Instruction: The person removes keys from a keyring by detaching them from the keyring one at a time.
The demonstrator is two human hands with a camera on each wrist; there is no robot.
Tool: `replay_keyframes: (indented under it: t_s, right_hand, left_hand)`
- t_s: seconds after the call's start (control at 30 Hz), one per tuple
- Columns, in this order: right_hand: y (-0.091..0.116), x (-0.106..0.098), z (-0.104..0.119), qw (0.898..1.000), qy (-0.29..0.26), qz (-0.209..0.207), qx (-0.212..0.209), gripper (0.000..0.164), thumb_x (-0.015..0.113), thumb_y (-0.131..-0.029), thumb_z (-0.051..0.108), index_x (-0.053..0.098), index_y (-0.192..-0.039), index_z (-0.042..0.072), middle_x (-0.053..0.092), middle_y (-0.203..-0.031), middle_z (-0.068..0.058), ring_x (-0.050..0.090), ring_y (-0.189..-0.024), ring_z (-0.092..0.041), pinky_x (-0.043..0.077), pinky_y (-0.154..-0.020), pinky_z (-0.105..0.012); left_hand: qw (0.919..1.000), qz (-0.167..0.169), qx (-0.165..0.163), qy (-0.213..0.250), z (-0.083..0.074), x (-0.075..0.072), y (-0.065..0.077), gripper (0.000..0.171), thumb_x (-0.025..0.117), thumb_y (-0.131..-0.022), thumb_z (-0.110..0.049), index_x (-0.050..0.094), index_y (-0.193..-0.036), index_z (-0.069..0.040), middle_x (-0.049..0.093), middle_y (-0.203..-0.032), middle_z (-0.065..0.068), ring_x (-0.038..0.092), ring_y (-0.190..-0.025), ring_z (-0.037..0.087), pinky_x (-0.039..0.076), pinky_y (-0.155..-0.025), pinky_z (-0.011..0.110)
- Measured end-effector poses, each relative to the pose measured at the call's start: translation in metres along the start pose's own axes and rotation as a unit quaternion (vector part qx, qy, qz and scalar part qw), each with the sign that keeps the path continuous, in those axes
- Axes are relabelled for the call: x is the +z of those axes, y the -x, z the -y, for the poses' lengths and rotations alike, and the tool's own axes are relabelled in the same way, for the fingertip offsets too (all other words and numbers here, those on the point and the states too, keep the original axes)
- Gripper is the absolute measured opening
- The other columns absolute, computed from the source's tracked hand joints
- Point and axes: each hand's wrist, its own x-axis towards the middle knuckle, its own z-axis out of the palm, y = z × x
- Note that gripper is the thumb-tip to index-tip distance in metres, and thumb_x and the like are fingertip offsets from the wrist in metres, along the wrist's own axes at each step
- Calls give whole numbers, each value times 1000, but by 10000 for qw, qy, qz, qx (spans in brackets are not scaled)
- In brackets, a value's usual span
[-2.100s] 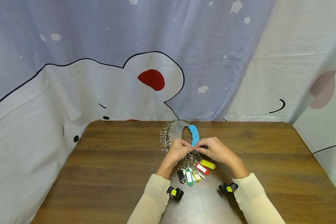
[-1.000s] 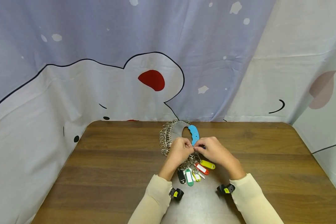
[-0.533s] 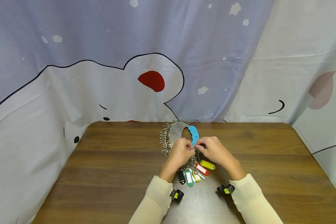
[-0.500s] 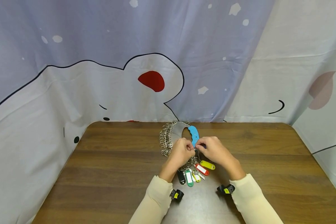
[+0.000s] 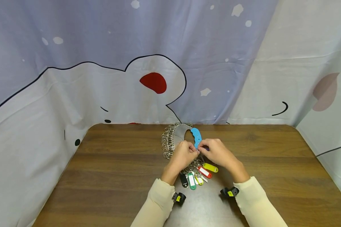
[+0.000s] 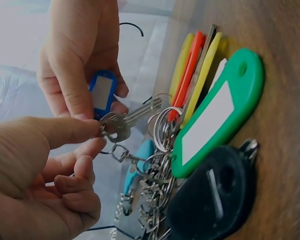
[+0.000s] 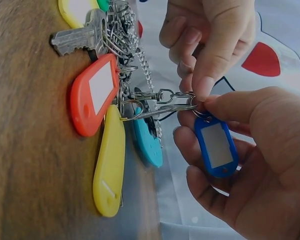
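Note:
Above a bunch of keys and tags, my left hand (image 5: 183,156) pinches a small split ring between thumb and index finger; its other fingers curl loosely. My right hand (image 5: 218,153) meets it there, thumb and forefinger pinching the same ring. From the ring a blue key tag (image 7: 216,142) hangs against the right fingers. A silver key (image 6: 117,126) is also at the ring, its blade pointing toward the other tags. A metal swivel clasp (image 6: 121,152) links up close to the left fingertips. The large key holder (image 5: 197,137) with a blue grip lies just beyond my hands.
Many clasps and rings (image 5: 168,140) line the holder's curved edge. Nearer lie a green tag (image 6: 240,100), a black fob (image 6: 212,195), a red tag (image 7: 92,97) and a yellow tag (image 7: 110,160). The wooden table (image 5: 102,176) ends at a printed curtain (image 5: 116,91).
My left hand has shifted slightly right and turned over the ring, its fingers more curled than two seconds ago. The right hand has barely moved. The holder and tags stay in place.

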Motion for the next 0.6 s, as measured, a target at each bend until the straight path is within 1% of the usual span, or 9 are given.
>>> replay_keyframes:
  t_s: [0.17,0.3,0.47,0.6]
  right_hand:
    - [0,0,1,10000,-64,17,-21,7,70,-86,12,72,-81,15,67,-75,5,55,-65,-9,52,-62,-32]
    - [-1,0,3,10000,-5,68,-51,7,70,-86,12,72,-80,15,67,-75,5,55,-65,-9,52,-63,-33]
    - [-1,0,3,9999,47,142,-52,8,69,-87,13,72,-80,15,66,-75,5,54,-65,-10,52,-64,-33]
    - [0,1,2,9999,80,93,-3,7,70,-87,13,72,-80,15,66,-74,4,54,-64,-10,51,-63,-33]
  left_hand:
    - [9999,-137,15,-72,1,3,0,15,76,-79,-13,68,-66,-10,62,-66,-1,53,-63,8,45,-57,21]
    - [9993,-252,245,-84,3,3,0,14,76,-76,-9,69,-64,-9,60,-69,1,52,-64,10,45,-58,22]
    - [9977,-336,584,21,4,2,1,13,76,-73,-5,70,-62,-7,59,-65,2,50,-60,10,43,-55,21]
    - [9979,-253,599,46,3,1,1,13,77,-73,-5,72,-62,-8,58,-64,0,50,-61,9,43,-54,20]
